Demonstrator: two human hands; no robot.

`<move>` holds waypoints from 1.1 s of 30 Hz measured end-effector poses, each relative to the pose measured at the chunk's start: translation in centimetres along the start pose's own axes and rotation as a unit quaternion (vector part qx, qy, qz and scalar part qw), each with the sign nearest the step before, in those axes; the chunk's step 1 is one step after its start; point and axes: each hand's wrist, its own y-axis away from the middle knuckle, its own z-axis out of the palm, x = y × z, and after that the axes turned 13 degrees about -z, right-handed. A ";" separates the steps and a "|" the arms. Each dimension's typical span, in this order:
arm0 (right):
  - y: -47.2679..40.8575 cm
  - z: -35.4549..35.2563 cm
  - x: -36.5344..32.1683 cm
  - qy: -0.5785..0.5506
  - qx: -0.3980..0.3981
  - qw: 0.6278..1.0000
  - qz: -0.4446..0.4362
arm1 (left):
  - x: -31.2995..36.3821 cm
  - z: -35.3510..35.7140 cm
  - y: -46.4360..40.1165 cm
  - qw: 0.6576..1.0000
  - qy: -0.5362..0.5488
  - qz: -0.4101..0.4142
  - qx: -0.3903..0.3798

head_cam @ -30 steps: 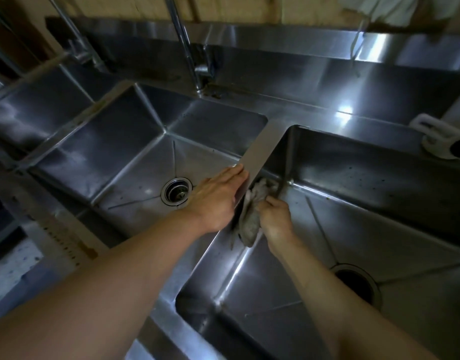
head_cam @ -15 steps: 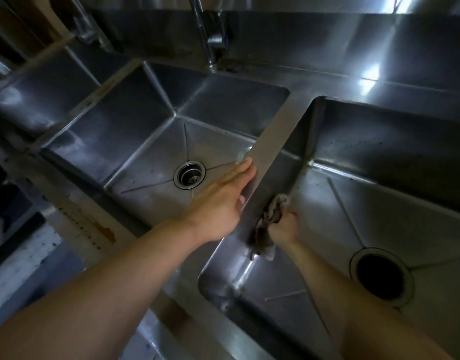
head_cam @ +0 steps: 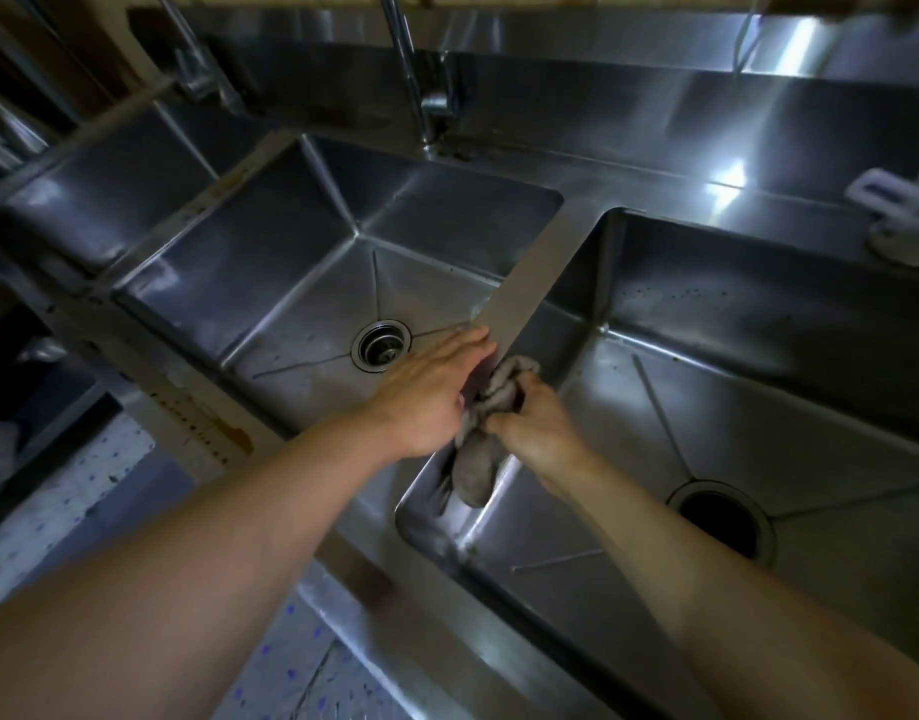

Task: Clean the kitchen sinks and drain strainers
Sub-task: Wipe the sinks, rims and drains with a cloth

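Head view looked down on a stainless-steel double sink unit. The left hand (head_cam: 431, 392) lay flat, fingers straight and together, palm down on the flat steel divider strip (head_cam: 538, 267) between the two basins, its forearm reaching in from the lower left. The right hand (head_cam: 530, 426) sat just inside the right-hand steel basin (head_cam: 758, 407), against that basin's left wall below the divider, fingers curled tight around a crumpled grey cleaning rag (head_cam: 491, 407). One bunched end of the rag rose above the knuckles beside the left hand's fingertips; the other end hung down the wall toward the basin's near left corner. The two hands were just beside each other, with the rag between them.

At the middle of the left-hand steel basin (head_cam: 270, 283), a round metal drain strainer (head_cam: 380, 345) sat in its drain. The right basin's round drain opening (head_cam: 720, 517) looked dark, and whether a strainer sat in it could not be told. A chrome tap pipe (head_cam: 410, 70) rose at the far edge behind the divider. A white plastic object (head_cam: 894, 200) rested on the far right rim. Pale speckled floor (head_cam: 73, 491) showed at lower left.
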 end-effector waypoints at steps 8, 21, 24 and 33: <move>-0.6 2.1 4.4 0.150 -0.007 0.988 0.026 | -2.0 2.4 3.8 0.997 0.069 -0.025 -0.015; -2.2 3.3 11.1 0.185 -0.003 0.964 0.189 | -2.5 2.8 3.5 0.999 0.050 -0.021 -0.004; -0.4 3.3 8.3 0.185 -0.051 0.972 0.138 | -2.4 2.4 3.5 0.999 0.025 -0.021 -0.007; 3.7 2.7 0.4 -0.022 -0.099 0.995 0.006 | -3.6 1.8 6.7 0.999 0.006 -0.053 0.008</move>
